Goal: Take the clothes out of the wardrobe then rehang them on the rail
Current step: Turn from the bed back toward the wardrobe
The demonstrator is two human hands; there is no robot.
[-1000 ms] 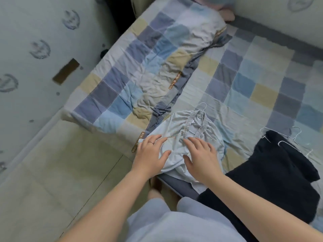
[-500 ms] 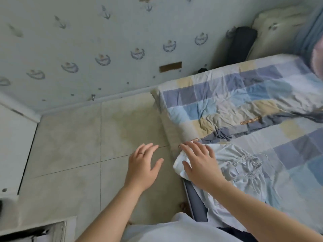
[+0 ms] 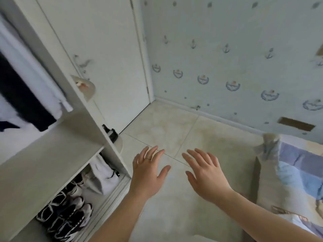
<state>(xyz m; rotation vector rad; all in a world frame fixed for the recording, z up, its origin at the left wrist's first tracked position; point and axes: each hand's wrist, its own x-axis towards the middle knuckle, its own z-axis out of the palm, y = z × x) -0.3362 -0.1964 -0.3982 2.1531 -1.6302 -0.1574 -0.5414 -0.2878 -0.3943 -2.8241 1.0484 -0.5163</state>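
Clothes [image 3: 21, 95] hang in the wardrobe [image 3: 43, 163], upper compartment.
Its lower compartment holds sneakers [image 3: 66, 213] and one white bag [image 3: 103, 177]; right of it, the left hand [image 3: 148, 173] and right hand [image 3: 206, 175] hover empty, fingers spread.

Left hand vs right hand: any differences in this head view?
1. The left hand wears a thin ring on one finger; the right hand shows none.
2. The left hand is on the side of the open wardrobe; the right hand is on the side of the bed.

Shared: both are held out palm down over the tiled floor, fingers straight and spread, holding nothing.
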